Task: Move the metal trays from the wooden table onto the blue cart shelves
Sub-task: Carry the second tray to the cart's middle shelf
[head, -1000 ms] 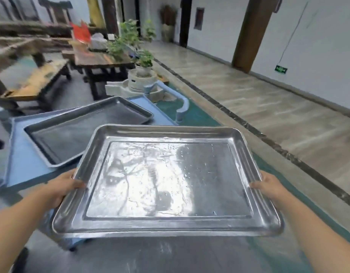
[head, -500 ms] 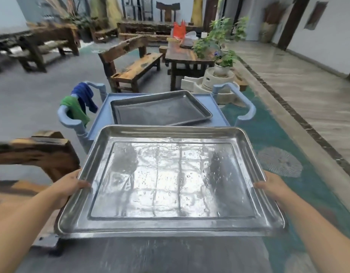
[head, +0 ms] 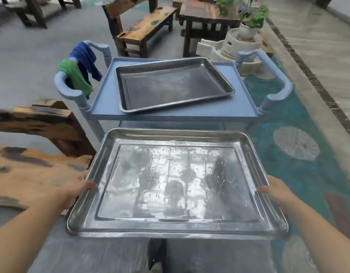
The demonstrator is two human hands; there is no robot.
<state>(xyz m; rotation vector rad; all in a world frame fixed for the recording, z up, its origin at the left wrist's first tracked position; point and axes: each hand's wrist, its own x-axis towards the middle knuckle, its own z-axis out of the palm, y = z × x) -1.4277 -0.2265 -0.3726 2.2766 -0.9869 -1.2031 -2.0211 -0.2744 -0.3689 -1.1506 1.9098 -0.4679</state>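
Observation:
I carry a shiny wet metal tray (head: 176,184) level in front of me. My left hand (head: 75,191) grips its left rim and my right hand (head: 275,191) grips its right rim, thumbs on top. Straight ahead stands the blue cart (head: 103,109). A second, duller metal tray (head: 172,86) lies slightly askew on the cart's top shelf. The held tray sits lower in view than the top shelf and hides most of the cart's lower part.
Green and blue cloths (head: 79,69) hang on the cart's left handle. A rough wooden bench (head: 38,154) is close on my left. Beyond the cart are a wooden bench (head: 144,26), a dark table (head: 201,14) and a potted plant on a stone mill (head: 243,39). A teal rug (head: 300,119) lies right.
My view has swung left and down and drawn closer, so the cart now lies square ahead. The tray stays held in both hands and sits lower relative to the cart's top shelf.

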